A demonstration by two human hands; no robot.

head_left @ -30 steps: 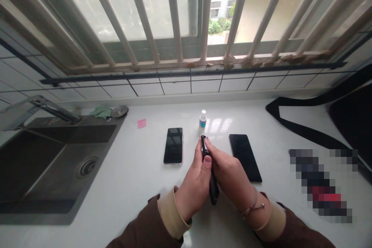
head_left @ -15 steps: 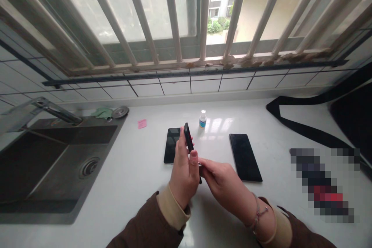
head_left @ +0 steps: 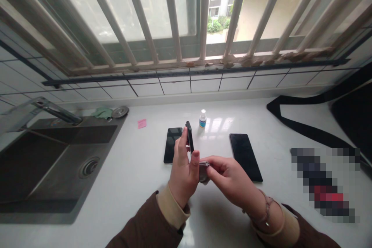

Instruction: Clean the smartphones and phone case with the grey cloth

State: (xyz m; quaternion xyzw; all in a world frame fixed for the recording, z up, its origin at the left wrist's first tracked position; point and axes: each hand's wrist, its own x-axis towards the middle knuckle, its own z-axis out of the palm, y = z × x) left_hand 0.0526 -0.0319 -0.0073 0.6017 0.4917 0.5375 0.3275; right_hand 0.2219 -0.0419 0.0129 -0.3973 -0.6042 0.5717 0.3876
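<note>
You have a slim black phone (head_left: 189,136) raised off the desk, standing on edge so you see only its thin side, top end tipped toward 12 o'clock. At its lower end, toward 5 o'clock, a small grey cloth (head_left: 204,172) is bunched up and touching the phone, too crumpled to tell more.

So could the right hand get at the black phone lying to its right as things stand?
Probably yes: the right hand sits just beside that black phone with bare counter between, though it pinches a small grey cloth it would have to drop first.
</note>
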